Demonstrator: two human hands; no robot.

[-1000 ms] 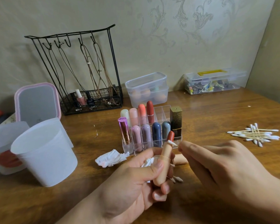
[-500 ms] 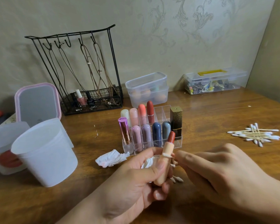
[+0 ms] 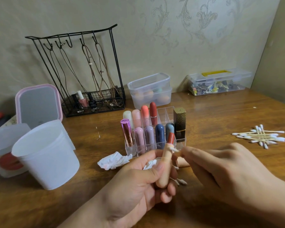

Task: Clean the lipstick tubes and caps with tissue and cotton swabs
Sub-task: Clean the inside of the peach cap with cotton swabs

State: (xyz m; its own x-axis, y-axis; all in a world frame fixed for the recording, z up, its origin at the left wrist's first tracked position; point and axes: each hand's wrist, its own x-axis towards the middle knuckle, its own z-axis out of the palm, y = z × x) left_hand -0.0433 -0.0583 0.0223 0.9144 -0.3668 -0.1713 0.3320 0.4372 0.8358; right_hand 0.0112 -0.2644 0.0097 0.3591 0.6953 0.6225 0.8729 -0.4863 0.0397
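My left grip is wrapped round the peach lipstick tube, thumb pressed along its side, holding it upright just above the desk in front of the clear organiser. My right grip pinches a cotton swab between fingertips, its white tip touching the tube's collar just below the red bullet.

To do this well, I think I should keep the swab tip in the groove at the collar and turn the tube slowly with my left fingers instead of dragging the swab about. Light pressure matters: push too hard and the stick may bend or the cotton may slide up and smear the soft bullet. A bit of tissue is tucked in my left palm, handy for wiping the barrel after. Fresh swabs lie to the right on the desk, and a crumpled tissue lies to the left, near my hand.
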